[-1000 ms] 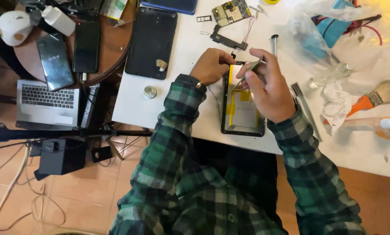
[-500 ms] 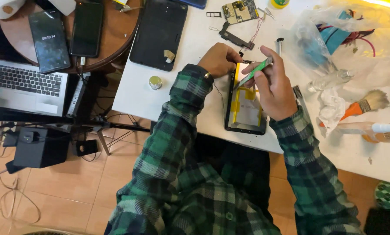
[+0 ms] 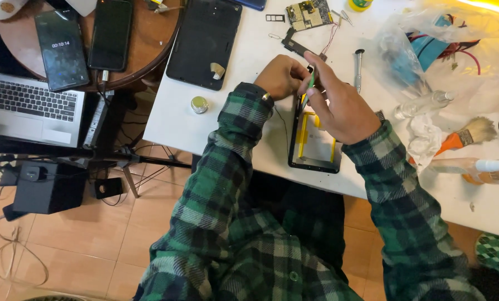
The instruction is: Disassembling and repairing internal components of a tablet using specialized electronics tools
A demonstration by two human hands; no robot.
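Observation:
An opened tablet frame (image 3: 315, 146) with yellow strips inside lies on the white table (image 3: 238, 111), right in front of me. My left hand (image 3: 281, 77) is curled at the frame's top left corner and presses on it. My right hand (image 3: 338, 103) hovers over the frame's upper part and pinches a thin green tool (image 3: 310, 83), whose tip points down at the frame's top edge. Both my sleeves are green plaid.
A black tablet back cover (image 3: 205, 42) lies to the left, with a small round tin (image 3: 199, 104) near it. A circuit board (image 3: 309, 13), a screwdriver (image 3: 358, 67), a plastic bag (image 3: 444, 50), a brush (image 3: 466, 136) and bottles lie right. Two phones (image 3: 88, 39) rest on a round wooden table, a laptop (image 3: 32, 108) below.
The view has shifted, so everything sits a little lower in the frame. My right hand has swung the green tool from slanted to nearly upright, closer to my left hand.

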